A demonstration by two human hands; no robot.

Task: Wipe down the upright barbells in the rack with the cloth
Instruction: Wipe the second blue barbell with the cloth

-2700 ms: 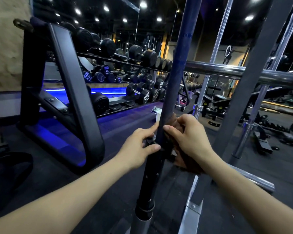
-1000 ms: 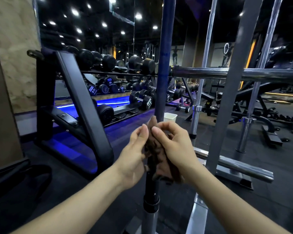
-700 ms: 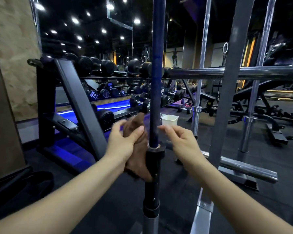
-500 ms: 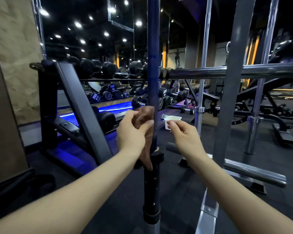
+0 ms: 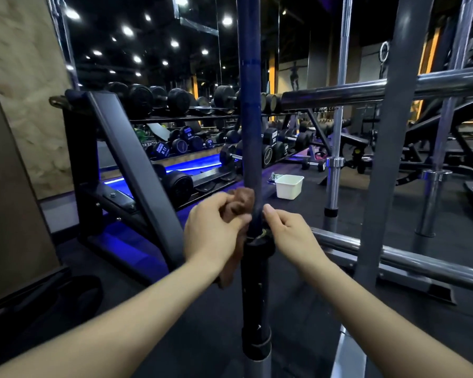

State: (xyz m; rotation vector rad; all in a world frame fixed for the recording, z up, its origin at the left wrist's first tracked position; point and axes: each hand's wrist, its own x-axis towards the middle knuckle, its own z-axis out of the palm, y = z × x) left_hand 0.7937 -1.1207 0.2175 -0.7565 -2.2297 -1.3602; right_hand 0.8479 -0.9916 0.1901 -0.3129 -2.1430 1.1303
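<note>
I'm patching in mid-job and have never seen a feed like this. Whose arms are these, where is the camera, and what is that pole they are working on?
There is no machine here: a person is working with bare hands, and the one camera sits on their head, looking forward and down, so both forearms reach in from the bottom edge.

The left hand grips a bunched brown cloth and holds it against the near dark blue barbell, which stands upright. The right hand has its fingers curled in at the bar from the other side, just above the bar's black collar. Whether it pinches the cloth's edge cannot be told.

Further right stand two chrome barbells inside the steel rack. On the dark floor behind sits a white tub, with a dumbbell rack to the left.
</note>
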